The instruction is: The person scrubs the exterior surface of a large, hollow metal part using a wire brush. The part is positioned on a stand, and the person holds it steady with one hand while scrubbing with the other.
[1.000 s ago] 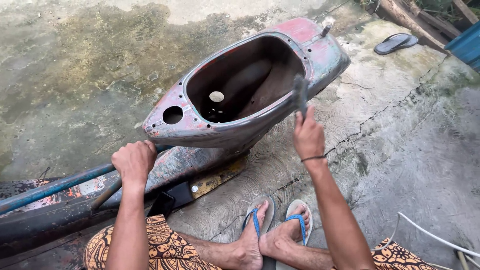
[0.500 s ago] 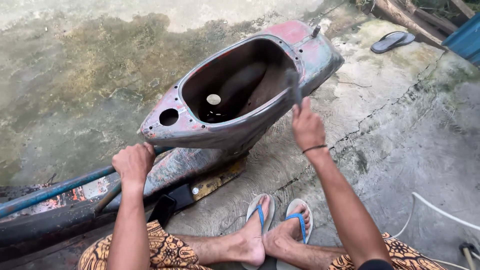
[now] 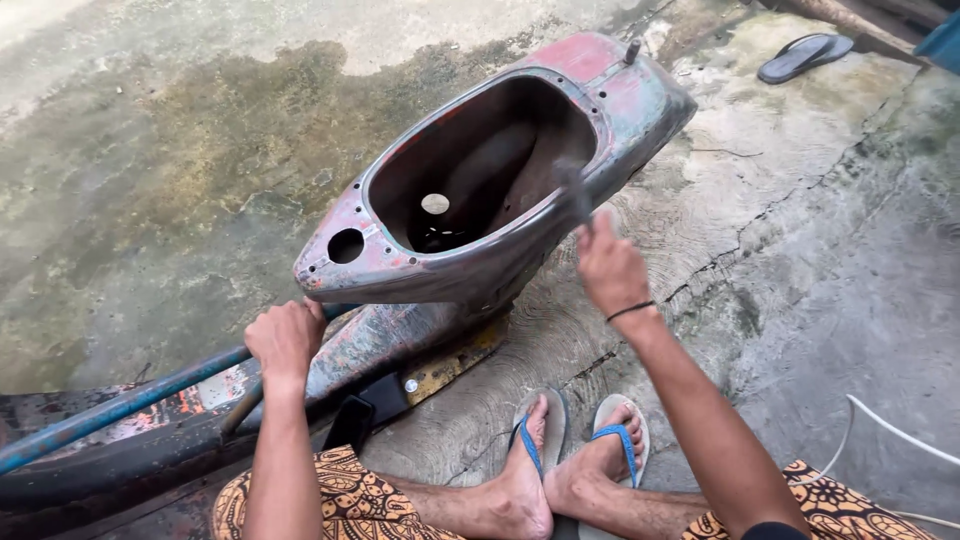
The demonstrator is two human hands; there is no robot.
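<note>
On the cracked concrete floor (image 3: 800, 260) lies the rusty scooter shell (image 3: 480, 270). Left hand (image 3: 285, 338) stays clenched around the blue bar (image 3: 120, 408); right hand (image 3: 610, 265), now lower, grips a blurred tool (image 3: 574, 192) at the shell's rim.

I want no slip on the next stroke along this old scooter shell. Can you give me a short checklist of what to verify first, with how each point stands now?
1. Right hand closed on the tool: ok, though the tool is motion-blurred, so its kind cannot be told.
2. Left hand bracing the work: ok, it grips at the blue bar beside the shell's nose.
3. Scooter shell resting steady on the concrete: cannot tell.
4. Feet away from the shell: ok, they sit apart in blue sandals.
5. White cable away from the hands: ok, it lies off to the right.
</note>
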